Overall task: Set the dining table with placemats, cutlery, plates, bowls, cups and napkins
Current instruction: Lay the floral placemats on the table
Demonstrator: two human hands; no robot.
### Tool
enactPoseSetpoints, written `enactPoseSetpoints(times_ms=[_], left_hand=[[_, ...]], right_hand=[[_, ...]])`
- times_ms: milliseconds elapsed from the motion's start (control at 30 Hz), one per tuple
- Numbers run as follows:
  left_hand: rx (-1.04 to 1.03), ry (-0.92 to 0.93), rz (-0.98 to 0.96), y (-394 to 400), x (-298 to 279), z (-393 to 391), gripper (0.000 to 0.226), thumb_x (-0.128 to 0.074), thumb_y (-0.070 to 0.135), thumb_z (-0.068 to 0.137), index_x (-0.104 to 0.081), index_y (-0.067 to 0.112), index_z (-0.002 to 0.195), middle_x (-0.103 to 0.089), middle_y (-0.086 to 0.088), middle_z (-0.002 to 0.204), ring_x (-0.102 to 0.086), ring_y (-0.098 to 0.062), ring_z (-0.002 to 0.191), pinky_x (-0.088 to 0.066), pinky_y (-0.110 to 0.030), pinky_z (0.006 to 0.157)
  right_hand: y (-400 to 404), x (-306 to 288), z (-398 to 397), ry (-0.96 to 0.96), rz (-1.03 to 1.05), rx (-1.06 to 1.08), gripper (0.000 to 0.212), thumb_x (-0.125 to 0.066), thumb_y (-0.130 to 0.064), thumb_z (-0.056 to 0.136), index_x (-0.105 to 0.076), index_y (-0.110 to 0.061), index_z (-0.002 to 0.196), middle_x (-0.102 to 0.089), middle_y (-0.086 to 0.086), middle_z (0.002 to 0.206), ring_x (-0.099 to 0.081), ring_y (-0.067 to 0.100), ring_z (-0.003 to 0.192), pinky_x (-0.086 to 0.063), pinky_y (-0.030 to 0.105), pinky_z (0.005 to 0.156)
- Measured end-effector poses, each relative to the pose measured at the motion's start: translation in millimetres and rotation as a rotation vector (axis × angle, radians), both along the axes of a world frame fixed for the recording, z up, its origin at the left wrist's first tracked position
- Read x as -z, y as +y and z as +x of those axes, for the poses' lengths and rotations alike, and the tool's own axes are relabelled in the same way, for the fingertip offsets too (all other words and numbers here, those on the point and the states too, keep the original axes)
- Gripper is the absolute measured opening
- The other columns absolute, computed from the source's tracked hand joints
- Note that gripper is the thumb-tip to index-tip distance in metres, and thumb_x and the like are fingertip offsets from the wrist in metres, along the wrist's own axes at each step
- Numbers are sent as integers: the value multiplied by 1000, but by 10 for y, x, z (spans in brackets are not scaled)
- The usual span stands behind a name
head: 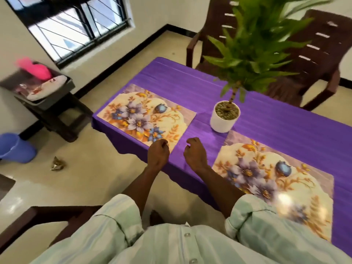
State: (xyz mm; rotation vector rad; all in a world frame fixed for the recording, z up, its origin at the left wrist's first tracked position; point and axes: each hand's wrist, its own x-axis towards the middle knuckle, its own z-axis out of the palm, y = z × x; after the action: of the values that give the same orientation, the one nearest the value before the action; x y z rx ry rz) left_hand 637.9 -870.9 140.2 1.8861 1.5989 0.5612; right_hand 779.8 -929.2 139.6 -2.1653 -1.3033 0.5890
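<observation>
— While you are scanning from the far left, what is showing there?

— A blue bucket (16, 147) is standing on the floor, and behind it a dark side stand (47, 100) is carrying a tray of blurred things, something pink among them.

— And on the tabletop (190, 82)?

— A purple cloth is covering it. One floral placemat (146, 117) is lying near its left end, and the left hand (158, 153) is hovering over that mat's near corner; its fingers are curling inward, and I cannot tell whether they are touching the mat.

— The other hand?

— The right hand (196, 155) is hanging just beside it, over bare cloth between the mats, fingers loosely curling and holding nothing.

— Further right?

— A white plant pot (222, 121) is standing between the mats toward the far side, its leaves blurring. A second placemat (282, 180) is lying at the near right, a pale sleeve overlapping its near edge. Two brown chairs (314, 60) are waiting behind the table.
</observation>
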Motion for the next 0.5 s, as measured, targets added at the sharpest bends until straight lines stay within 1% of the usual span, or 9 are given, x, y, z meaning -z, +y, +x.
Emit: enactPoseSetpoints(times_ms=[67, 133, 233, 367, 500], left_hand=[[-42, -5, -29, 273, -16, -349, 26, -51, 17, 95, -67, 8, 113, -69, -11, 112, -63, -30, 103, -47, -33, 83], [-83, 5, -48, 525, -49, -677, 24, -51, 19, 95, -67, 8, 109, -70, -9, 108, -64, -28, 100, -46, -31, 82], [-109, 21, -39, 895, -121, -1004, 25, -50, 19, 95, -67, 8, 109, -70, -10, 106, -65, -29, 99, -48, -33, 82], [-139, 12, -51, 1387, -172, -1168, 24, -50, 18, 96, -67, 7, 107, -70, -10, 107, -64, -27, 99, -46, -30, 80], [-108, 39, -48, 1988, -93, -1246, 22, -50, 17, 94, -68, 5, 94, -70, -14, 95, -64, -31, 89, -47, -34, 72]], right_hand=[[311, -7, -313, -7, -11, -50, 32, -49, -7, 91, -61, -8, 121, -54, 9, 125, -55, 30, 110, -45, 36, 82], [596, -42, -602, -25, -38, -74, 32, -48, -8, 92, -60, -9, 122, -53, 7, 126, -56, 29, 109, -45, 34, 80], [951, -72, -936, -28, -28, -101, 31, -51, -10, 92, -61, -9, 121, -54, 7, 126, -57, 29, 108, -47, 35, 80], [1379, -5, -1125, -55, -42, -99, 30, -51, -13, 92, -61, -10, 120, -56, 8, 125, -58, 29, 107, -46, 35, 82], [1930, 77, -1147, -32, -77, -31, 33, -51, -13, 90, -59, -10, 122, -57, 9, 124, -56, 29, 111, -44, 34, 89]])
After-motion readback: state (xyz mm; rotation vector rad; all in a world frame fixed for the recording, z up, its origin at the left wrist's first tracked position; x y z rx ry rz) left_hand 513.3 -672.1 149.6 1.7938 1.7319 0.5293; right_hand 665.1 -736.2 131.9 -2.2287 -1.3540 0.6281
